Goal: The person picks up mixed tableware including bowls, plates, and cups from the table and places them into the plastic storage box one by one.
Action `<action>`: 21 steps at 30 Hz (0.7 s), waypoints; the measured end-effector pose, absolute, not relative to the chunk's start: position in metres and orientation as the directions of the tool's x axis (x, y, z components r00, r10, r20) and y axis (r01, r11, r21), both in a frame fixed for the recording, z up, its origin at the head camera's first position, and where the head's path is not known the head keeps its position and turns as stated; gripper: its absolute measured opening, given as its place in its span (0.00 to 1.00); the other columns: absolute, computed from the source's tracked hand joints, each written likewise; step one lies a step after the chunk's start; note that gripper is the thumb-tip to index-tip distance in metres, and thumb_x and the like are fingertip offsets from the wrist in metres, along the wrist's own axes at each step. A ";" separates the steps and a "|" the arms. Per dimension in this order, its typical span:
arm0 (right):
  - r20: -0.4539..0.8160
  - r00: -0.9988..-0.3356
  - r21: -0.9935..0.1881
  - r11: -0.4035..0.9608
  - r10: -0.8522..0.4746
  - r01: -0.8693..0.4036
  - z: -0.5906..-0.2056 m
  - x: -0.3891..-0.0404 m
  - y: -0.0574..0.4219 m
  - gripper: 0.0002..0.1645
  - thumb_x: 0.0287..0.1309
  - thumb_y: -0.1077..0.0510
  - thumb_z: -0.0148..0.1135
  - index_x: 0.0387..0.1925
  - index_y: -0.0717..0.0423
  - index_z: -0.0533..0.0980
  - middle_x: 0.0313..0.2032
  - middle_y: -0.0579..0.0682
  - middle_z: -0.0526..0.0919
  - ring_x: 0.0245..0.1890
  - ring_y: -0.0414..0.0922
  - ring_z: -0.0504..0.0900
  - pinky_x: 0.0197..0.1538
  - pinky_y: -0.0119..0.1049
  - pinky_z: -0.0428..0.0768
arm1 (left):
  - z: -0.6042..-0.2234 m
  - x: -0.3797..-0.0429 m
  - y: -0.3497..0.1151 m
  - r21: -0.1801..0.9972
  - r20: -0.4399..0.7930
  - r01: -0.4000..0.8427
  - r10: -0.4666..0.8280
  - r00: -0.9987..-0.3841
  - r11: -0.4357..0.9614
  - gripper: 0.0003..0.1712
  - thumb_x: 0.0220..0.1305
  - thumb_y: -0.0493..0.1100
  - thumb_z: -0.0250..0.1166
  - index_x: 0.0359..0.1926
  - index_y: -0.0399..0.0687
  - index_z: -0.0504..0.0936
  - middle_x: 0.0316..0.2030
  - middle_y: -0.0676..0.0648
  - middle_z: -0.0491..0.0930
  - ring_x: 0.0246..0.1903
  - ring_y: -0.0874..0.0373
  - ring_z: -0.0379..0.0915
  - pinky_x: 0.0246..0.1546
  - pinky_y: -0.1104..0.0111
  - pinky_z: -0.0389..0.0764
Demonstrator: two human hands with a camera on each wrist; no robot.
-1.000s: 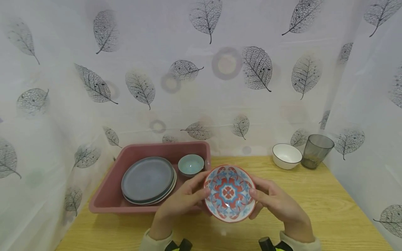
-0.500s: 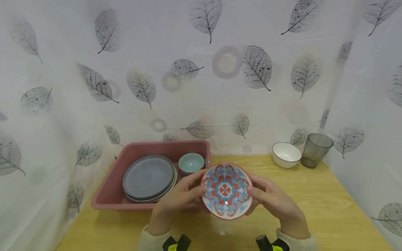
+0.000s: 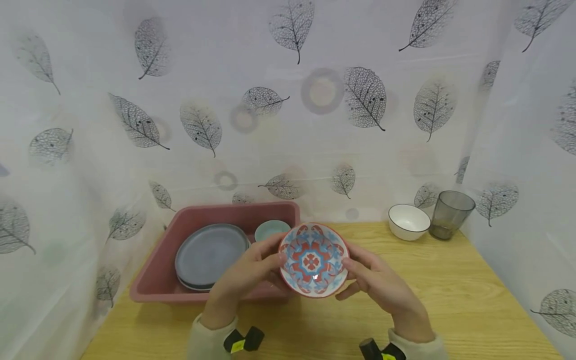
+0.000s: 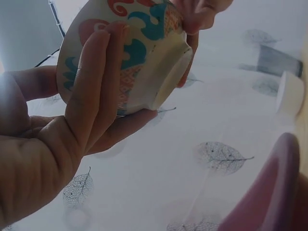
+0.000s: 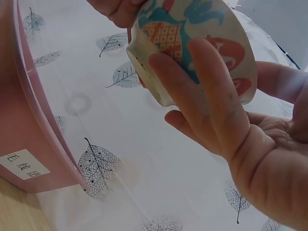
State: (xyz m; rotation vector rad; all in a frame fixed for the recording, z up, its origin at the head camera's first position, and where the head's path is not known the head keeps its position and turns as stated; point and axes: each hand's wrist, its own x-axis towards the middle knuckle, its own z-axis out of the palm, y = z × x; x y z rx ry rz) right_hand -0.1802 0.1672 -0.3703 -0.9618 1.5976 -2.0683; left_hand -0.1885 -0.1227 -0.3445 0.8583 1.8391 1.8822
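Note:
A patterned bowl point(image 3: 312, 260), white with red and blue designs and a red rim, is held up above the table, its inside tilted toward the head camera. My left hand point(image 3: 245, 272) grips its left side, thumb at the rim and fingers beneath. On the opposite side my right hand point(image 3: 380, 280) holds it the same way. Both wrist views show fingers spread along the outer wall of the bowl point(image 4: 139, 62), close to its foot ring. Just behind the left hand, a pale green bowl point(image 3: 272, 228) is partly covered in the head view.
A pink plastic tub point(image 3: 153, 270) on the left holds stacked plates, a grey plate point(image 3: 211, 255) on top. At the back right of the wooden table point(image 3: 454, 300) stand a white bowl point(image 3: 408, 222) and a grey tinted glass point(image 3: 451, 215). Leaf-printed sheeting point(image 3: 288, 140) surrounds the table.
Both hands have carried the patterned bowl left and slightly up and away, toward the tub. It now hides part of the pale green bowl and the tub's right corner.

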 end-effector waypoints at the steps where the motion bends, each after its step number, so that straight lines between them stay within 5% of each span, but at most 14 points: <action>1: 0.293 -0.709 -0.947 -0.298 -0.642 -0.121 -0.370 -0.180 0.167 0.31 0.76 0.65 0.37 0.75 0.71 0.46 0.60 0.58 0.75 0.46 0.52 0.85 0.40 0.55 0.85 | -0.343 -0.189 -0.124 0.986 0.163 0.153 0.641 -0.750 -0.072 0.32 0.77 0.39 0.50 0.75 0.34 0.53 0.49 0.22 0.75 0.35 0.54 0.85 0.33 0.58 0.87; 21: 0.312 -0.733 -0.938 -0.316 -0.604 -0.139 -0.367 -0.175 0.159 0.35 0.76 0.64 0.40 0.78 0.58 0.44 0.74 0.67 0.52 0.54 0.57 0.81 0.46 0.50 0.85 | -0.312 -0.211 -0.128 0.987 0.108 0.159 0.577 -0.810 0.039 0.26 0.75 0.37 0.50 0.71 0.37 0.63 0.42 0.31 0.80 0.32 0.52 0.84 0.32 0.55 0.86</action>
